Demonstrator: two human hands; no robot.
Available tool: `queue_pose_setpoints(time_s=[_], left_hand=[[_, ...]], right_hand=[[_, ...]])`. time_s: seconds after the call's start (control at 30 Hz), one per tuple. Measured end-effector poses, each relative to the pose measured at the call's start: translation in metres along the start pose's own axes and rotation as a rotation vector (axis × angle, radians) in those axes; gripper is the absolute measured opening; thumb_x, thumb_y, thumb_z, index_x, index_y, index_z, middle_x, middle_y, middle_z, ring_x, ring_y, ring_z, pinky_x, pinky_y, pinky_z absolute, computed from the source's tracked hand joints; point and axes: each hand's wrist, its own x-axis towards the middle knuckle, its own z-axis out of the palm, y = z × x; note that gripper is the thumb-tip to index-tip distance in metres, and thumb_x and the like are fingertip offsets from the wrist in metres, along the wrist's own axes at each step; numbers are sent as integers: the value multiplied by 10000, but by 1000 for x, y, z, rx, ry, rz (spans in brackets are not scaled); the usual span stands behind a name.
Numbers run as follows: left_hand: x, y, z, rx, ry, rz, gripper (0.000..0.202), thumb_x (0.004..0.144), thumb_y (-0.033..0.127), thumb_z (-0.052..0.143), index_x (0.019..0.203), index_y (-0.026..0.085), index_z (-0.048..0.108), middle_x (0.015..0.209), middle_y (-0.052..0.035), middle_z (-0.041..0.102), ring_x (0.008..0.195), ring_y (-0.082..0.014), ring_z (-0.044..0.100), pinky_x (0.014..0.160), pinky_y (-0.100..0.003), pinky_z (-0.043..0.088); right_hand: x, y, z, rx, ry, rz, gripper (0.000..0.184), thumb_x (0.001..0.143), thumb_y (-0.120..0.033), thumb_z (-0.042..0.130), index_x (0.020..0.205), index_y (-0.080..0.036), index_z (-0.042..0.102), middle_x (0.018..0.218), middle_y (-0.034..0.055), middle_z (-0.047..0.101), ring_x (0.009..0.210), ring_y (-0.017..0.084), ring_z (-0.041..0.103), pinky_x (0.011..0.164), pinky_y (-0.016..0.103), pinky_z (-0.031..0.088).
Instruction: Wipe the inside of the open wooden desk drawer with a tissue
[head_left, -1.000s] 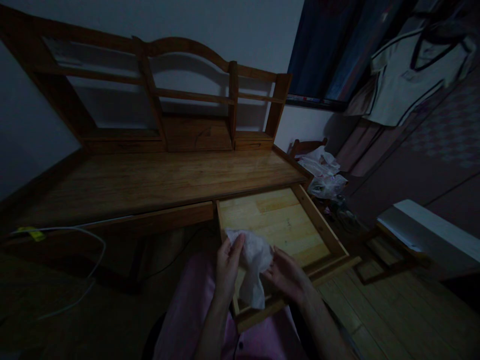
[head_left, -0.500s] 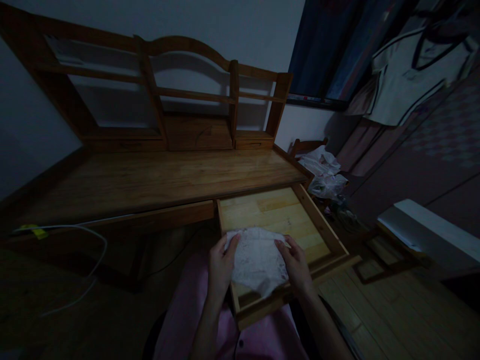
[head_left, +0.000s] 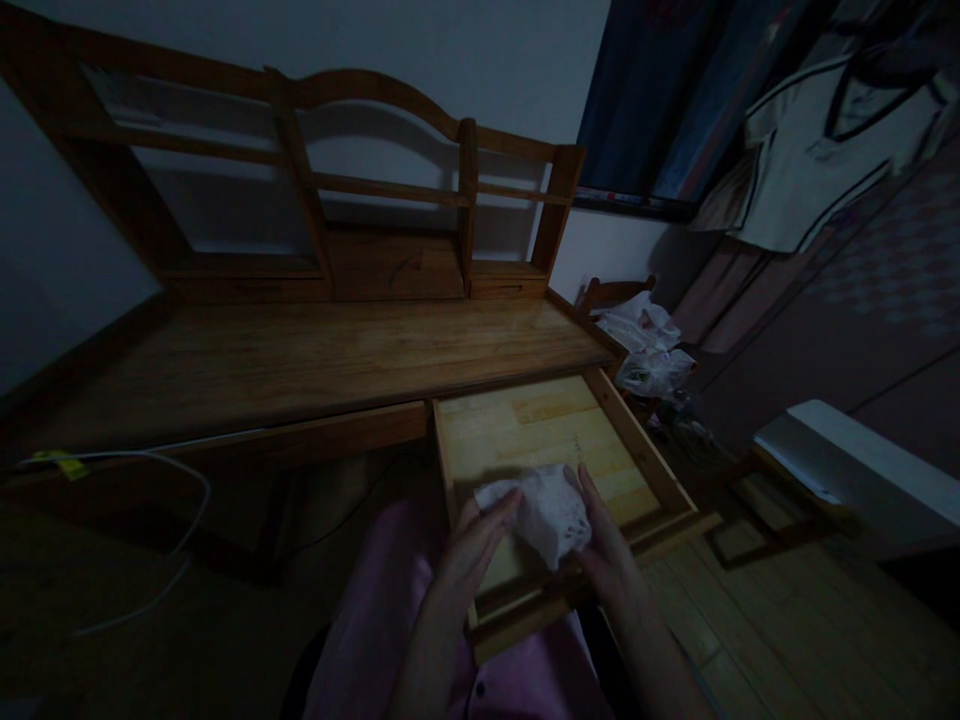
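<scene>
A crumpled white cloth with dark smudges hangs between my hands, over the pulled-out wooden drawer. It might be a wipe; the dim light leaves that unclear. My left hand grips its left side, thumb lying on top. On the right edge, my right hand holds it with the fingers partly hidden behind. The bare drawer bottom shows beyond the cloth, with small dark marks on it.
Behind the drawer stands a wooden desk with a shelf unit. A white cable loops down at left. Plastic bags sit on a chair at right. A low stool is on the floor.
The cloth was spread flatter between both hands; now it is bunched smaller and sits a little to the right. My left hand has moved right, closer to my right hand.
</scene>
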Motion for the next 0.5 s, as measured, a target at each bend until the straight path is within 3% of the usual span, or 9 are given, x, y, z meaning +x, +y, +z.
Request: queue_pose_setpoints(time_s=[0.1,0.2,0.33,0.5], left_hand=[[3,-2,0,135,122,189,432,772,438,827,1075,144,733,1151,-129,756,1079,-250,710,939,-332,539],[2,0,-1,293,212,328,447,811,493,776,1056,124,719,1082,-115,757,1023,-247,711,876,-300,541],[-1,4,-1,336,207,332,432,815,498,762,1000,109,732,1020,-110,769,959,-244,716,836,-293,545],[0,12,-5,375,229,268,457,762,521,790,938,99,768,962,-115,788,882,-249,723,750,-289,550]], right_hand=[[-5,9,-2,-2,-120,111,411,836,-511,778,1097,-196,736,1078,85,789,1019,261,739,819,345,609],[-10,28,-3,-61,-107,119,396,831,-442,811,1108,-168,736,1066,97,791,996,255,746,811,336,613],[-10,44,1,-32,-28,-26,423,770,-463,858,1043,-156,755,1009,109,799,995,289,747,822,368,616],[-7,29,0,-97,92,-143,482,676,-504,904,988,-164,763,917,95,807,921,308,762,780,388,620]])
